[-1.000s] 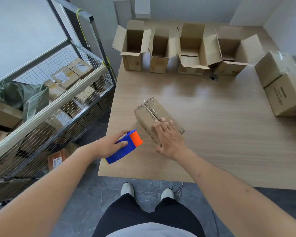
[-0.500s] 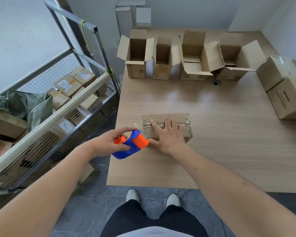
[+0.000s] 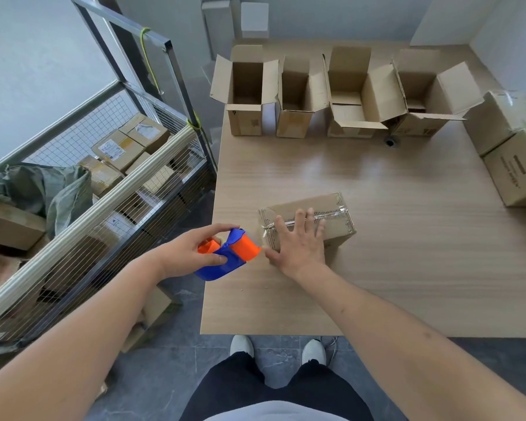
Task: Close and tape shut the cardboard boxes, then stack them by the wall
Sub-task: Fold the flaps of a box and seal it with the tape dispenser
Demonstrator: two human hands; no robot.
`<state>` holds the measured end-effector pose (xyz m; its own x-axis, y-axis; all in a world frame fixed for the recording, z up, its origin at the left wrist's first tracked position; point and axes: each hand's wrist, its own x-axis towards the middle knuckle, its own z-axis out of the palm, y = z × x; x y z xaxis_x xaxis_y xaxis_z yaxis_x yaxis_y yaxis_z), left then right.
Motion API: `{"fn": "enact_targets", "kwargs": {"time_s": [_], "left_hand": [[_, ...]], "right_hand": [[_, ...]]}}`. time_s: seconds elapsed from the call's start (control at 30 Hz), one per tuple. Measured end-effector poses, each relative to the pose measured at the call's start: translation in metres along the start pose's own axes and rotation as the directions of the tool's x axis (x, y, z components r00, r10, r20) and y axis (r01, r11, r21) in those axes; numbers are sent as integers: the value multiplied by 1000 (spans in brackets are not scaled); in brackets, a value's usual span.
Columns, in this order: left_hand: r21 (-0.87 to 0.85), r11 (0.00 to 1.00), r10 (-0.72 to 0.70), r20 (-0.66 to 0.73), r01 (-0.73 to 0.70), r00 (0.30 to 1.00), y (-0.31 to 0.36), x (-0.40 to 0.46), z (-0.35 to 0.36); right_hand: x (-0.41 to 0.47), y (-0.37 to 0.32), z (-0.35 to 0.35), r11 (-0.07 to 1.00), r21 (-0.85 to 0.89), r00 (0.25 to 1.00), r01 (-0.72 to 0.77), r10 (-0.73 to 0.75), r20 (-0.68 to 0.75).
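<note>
Taping is proceeding near the table (image 3: 407, 268) front-left corner: right hand (image 3: 298, 244) lying flat on closed box (image 3: 331, 220), left hand (image 3: 192, 253) gripping tape dispenser (image 3: 228, 256), likely needing a run along the seam.

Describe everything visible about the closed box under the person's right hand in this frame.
The closed cardboard box is small, oblong and brown, with worn, creased surfaces. It lies flat on the wooden table near its front left part, long side roughly across the view. Clear tape runs along its top seam, crinkled at both ends. The right hand rests on its left half, fingers spread flat, thumb on the table at its near edge. The tape dispenser, gripped by the left hand, is at the box's left end.
</note>
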<state>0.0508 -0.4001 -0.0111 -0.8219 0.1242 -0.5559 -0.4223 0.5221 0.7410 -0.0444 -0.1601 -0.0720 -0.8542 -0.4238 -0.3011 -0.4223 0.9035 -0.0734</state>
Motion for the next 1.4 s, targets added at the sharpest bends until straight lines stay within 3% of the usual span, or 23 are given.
{"fn": "enact_targets", "kwargs": {"time_s": [0.2,0.37,0.57,0.93,1.27,1.33,1.4], "left_hand": [[11,1000,15,22,-15,1000,1,4,-8],[12,999,37,36,-37,999,4,8,-8],[15,1000,22,54,-23,998,1,10,-1],[52,999,-19,65,16,998,0,8,6],[87,994,52,72,-59,996,15,2,14],[87,992,82,64,-87,995,21,2,17],[84,991,100,65,-106,993,27,3,19]], "right_hand": [[4,32,-8,946,63,944,319,-323,63],[12,71,-25,893,69,881,445,-451,143],[10,64,-20,900,211,916,382,-398,41],[12,54,16,912,88,894,402,-369,-255],[8,81,-2,894,64,896,443,-440,-53],[3,82,-15,868,172,884,466,-464,-53],[-6,72,-29,772,470,894,427,-437,-96]]}}
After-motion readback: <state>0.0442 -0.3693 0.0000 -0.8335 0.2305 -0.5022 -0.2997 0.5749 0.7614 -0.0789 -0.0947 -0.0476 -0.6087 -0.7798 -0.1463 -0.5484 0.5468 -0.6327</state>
